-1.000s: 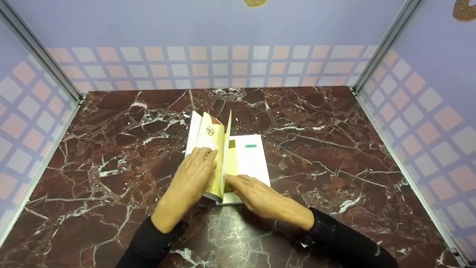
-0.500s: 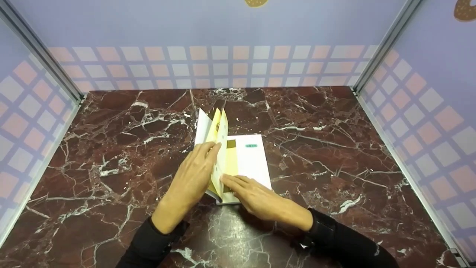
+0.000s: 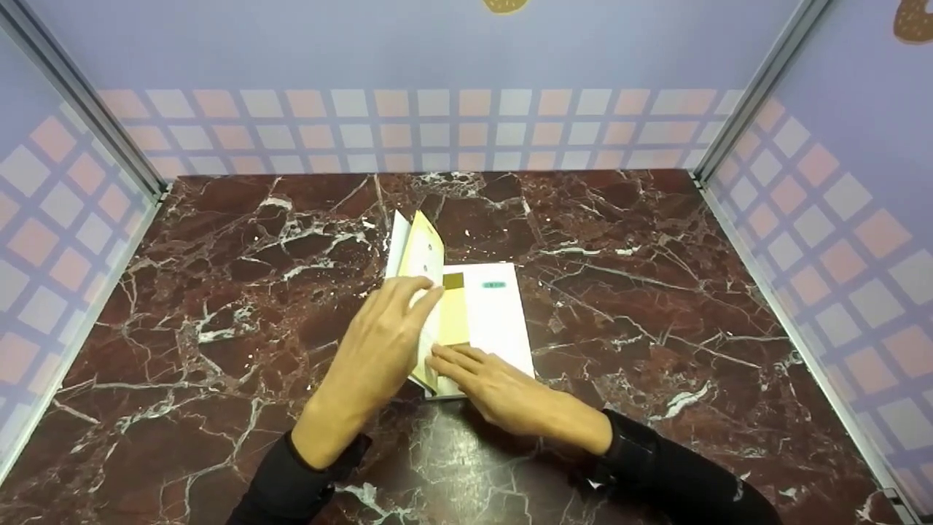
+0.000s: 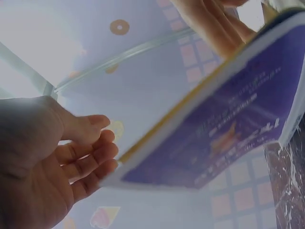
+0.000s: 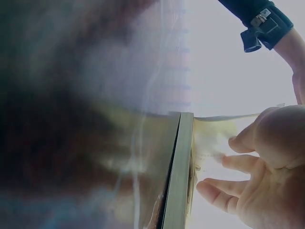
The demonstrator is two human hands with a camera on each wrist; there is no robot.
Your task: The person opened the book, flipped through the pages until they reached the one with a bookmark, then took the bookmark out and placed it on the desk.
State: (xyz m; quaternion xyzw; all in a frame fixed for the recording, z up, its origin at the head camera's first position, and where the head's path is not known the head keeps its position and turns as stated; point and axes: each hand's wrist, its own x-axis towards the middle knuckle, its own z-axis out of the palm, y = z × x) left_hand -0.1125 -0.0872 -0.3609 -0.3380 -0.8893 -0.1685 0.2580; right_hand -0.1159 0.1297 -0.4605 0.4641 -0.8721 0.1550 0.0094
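An open book (image 3: 499, 313) lies on the marble table, its right side flat and its left cover and several leaves raised near the spine. My left hand (image 3: 379, 335) holds the raised leaves from the left, fingers bent and thumb towards the page. In the left wrist view, the purple cover (image 4: 224, 119) with pale lettering faces the camera, its corner at the fingertips of my left hand (image 4: 71, 162). My right hand (image 3: 503, 386) rests low on the right side by the spine, fingers fairly straight. In the right wrist view, its fingertips are beside the page (image 5: 209, 148).
The dark red marble table (image 3: 240, 292) surrounds the book. Lilac panels (image 3: 437, 44) with a pink and white check border stand at the back and both sides. Metal corner strips (image 3: 751, 95) join them.
The raised leaves that were spread apart have come closer together and tilt more to the right-facing side. My left hand has shifted slightly right; my right hand stays nearly in place.
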